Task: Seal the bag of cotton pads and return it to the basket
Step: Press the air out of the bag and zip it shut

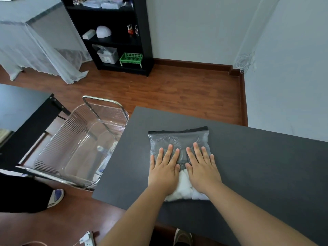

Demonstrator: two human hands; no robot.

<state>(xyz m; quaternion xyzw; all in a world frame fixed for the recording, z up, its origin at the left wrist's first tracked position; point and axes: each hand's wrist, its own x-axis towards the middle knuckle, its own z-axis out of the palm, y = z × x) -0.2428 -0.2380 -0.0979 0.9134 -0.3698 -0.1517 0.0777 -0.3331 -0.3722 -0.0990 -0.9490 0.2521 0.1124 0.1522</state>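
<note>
Bag [179, 139] of cotton pads [183, 191] lying flat on the dark table [257, 166], zip strip at the far edge, pads bunched at the near end; long axis runs away from the viewer. Left hand [164, 168] and right hand [202, 167] lie palm-down on the bag, side by side, fingers straight and slightly spread, apparently pressing air out. Whether the zip is closed cannot be told. The clear basket [79, 142] stands beside the table, to the left; the return is not yet done.
</note>
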